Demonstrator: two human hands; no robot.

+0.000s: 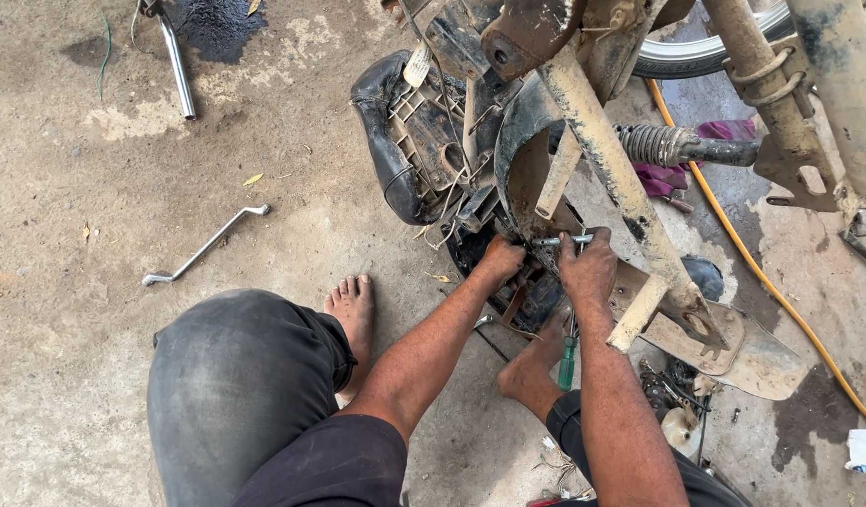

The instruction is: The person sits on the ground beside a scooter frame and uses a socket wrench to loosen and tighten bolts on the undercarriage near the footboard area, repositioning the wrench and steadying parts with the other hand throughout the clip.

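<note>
I sit on a concrete floor facing a stripped, mud-caked motorcycle frame (610,160). My right hand (588,268) is closed around a metal wrench (553,241) that lies horizontally against the frame. My left hand (499,261) is closed on a dark part low in the frame, just left of the wrench; what it grips is hidden. A green-handled screwdriver (566,361) lies by my right foot (532,366). A black seat (388,131) hangs upside down at the frame's left.
A bent socket wrench (203,247) lies on the floor at left, a chrome tube (177,64) beyond it near a dark oil stain (217,23). An orange hose (752,268) runs along the right. A shock spring (654,144), tyre (705,52) and loose small parts (672,390) surround the frame.
</note>
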